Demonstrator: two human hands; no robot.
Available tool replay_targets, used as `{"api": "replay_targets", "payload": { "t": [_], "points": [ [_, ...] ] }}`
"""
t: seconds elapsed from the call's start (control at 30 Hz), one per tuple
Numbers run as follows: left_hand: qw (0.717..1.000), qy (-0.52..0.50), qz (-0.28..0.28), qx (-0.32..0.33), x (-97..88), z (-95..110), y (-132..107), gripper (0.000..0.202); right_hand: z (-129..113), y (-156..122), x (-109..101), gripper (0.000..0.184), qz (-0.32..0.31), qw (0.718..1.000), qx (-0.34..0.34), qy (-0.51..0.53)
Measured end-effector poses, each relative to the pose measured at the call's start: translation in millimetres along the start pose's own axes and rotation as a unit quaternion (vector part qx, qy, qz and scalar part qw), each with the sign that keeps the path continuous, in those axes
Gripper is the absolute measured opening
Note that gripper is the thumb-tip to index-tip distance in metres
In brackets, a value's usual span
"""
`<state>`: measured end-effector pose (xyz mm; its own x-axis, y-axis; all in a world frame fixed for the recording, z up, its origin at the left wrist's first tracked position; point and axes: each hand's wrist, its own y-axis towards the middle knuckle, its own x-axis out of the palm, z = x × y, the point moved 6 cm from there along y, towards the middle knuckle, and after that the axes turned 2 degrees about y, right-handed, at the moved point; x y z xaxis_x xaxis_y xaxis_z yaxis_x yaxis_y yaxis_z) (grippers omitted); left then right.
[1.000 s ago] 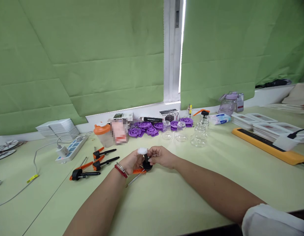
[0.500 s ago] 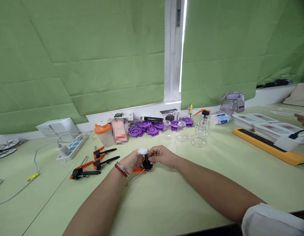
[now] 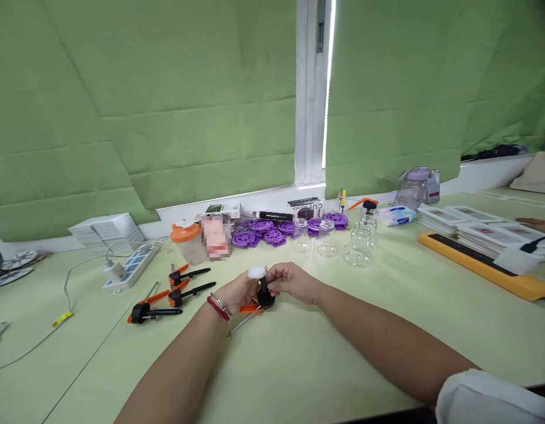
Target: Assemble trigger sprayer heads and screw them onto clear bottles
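Observation:
Near the middle of the table, my left hand is closed around a black-and-orange bottle top. It has a round black cap, a black stem pointing up, an orange lever and a thin metal rod angled down toward me. At the stem's upper end sits a white, soft-looking piece. My right hand pinches at the stem from the right with thumb and fingers together; what lies between its fingertips is too small to tell. Several similar bottle tops lie to the left of my hands.
Clear glass bottles stand behind my hands, beside purple plastic pieces. An orange-lidded container is at back left, near a white power strip. On the right lie a yellow-and-black bar, stacked white cards and another person's hand.
My hands and the bottle top hold nearly the same pose. The view has shifted slightly. At the far right, the other person's hand has lowered a little.

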<state>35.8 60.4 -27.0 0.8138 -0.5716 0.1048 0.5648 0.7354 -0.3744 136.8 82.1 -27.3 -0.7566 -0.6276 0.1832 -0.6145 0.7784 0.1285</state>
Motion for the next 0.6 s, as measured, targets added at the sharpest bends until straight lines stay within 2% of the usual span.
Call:
{"api": "replay_targets", "payload": {
  "t": [0.13,0.2,0.27,0.33,0.47,0.53,0.6],
  "points": [
    [1.0,-0.018,-0.008,0.005,-3.2,-4,2,0.068,-4,-1,1,0.038,0.009,1.0,-0.003,-0.004],
    [0.999,-0.041,-0.003,0.009,-5.4,-3,2,0.065,-12,-2,-2,0.037,0.038,0.999,-0.018,-0.023],
    [0.997,-0.071,0.009,0.04,-6.4,2,1,0.062,-22,-4,-6,0.035,0.078,0.996,-0.029,-0.041],
    [0.991,-0.093,0.022,0.097,-4.4,12,-3,0.06,-29,-8,-6,0.041,0.09,0.995,-0.015,-0.035],
    [0.968,-0.089,0.055,0.227,8.4,32,-13,0.056,-32,-17,16,0.056,0.012,0.997,0.066,0.028],
    [0.961,-0.051,0.072,0.263,16.7,35,-16,0.059,-32,-21,27,0.056,-0.02,0.995,0.083,0.058],
    [0.955,-0.001,0.1,0.279,21.7,34,-16,0.066,-32,-23,32,0.049,-0.018,0.993,0.081,0.085]
  ]
}}
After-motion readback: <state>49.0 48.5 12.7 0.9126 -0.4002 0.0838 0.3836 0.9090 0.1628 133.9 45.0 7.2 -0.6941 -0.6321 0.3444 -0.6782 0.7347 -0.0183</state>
